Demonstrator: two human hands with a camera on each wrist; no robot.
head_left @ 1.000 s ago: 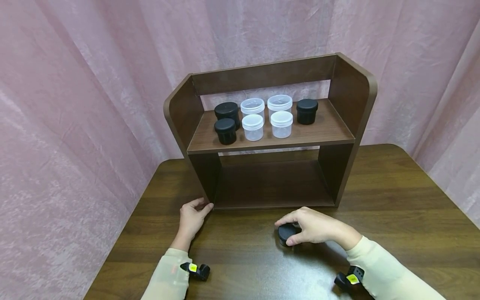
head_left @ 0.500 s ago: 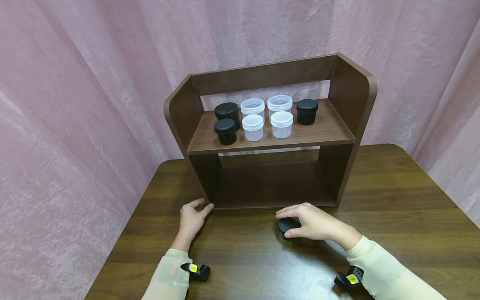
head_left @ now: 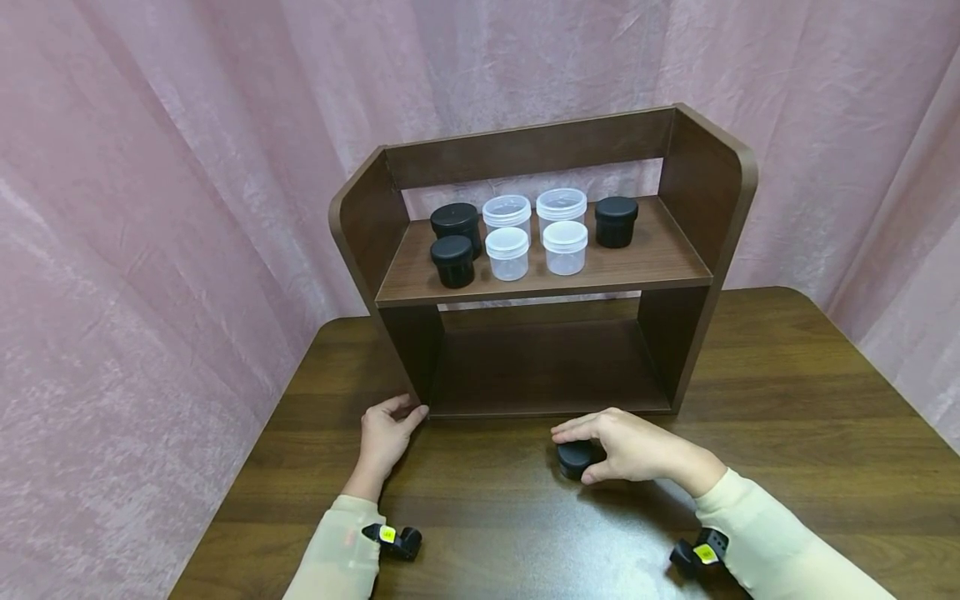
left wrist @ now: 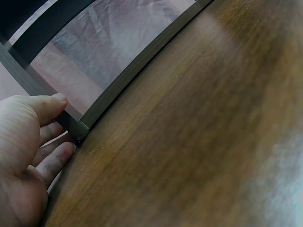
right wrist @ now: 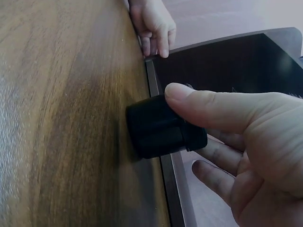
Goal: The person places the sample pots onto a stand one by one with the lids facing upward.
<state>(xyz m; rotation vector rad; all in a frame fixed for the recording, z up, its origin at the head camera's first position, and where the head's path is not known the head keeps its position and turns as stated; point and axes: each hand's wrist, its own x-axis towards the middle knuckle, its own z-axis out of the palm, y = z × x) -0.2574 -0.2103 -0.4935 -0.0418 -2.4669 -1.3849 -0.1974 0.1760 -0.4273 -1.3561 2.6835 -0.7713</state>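
Note:
My right hand (head_left: 630, 446) is around a small black lidded jar (head_left: 576, 460) standing on the table just in front of the shelf. In the right wrist view the thumb lies on the edge of the black jar's lid (right wrist: 194, 137), with the fingers behind it. My left hand (head_left: 385, 435) holds the lower front left corner of the brown two-tier wooden shelf (head_left: 543, 287). In the left wrist view its thumb and fingers lie on either side of the shelf's side panel (left wrist: 71, 124).
On the upper tier stand several jars: black ones at the left, such as a small black jar (head_left: 453, 265), clear ones with whitish lids in the middle, such as a front clear jar (head_left: 507, 257), and another black jar (head_left: 616, 223) at right. Pink curtains (head_left: 187, 208) hang behind the wooden table (head_left: 787, 417).
My right hand and the black jar have shifted slightly away from me, toward the shelf. The left hand keeps its place at the corner.

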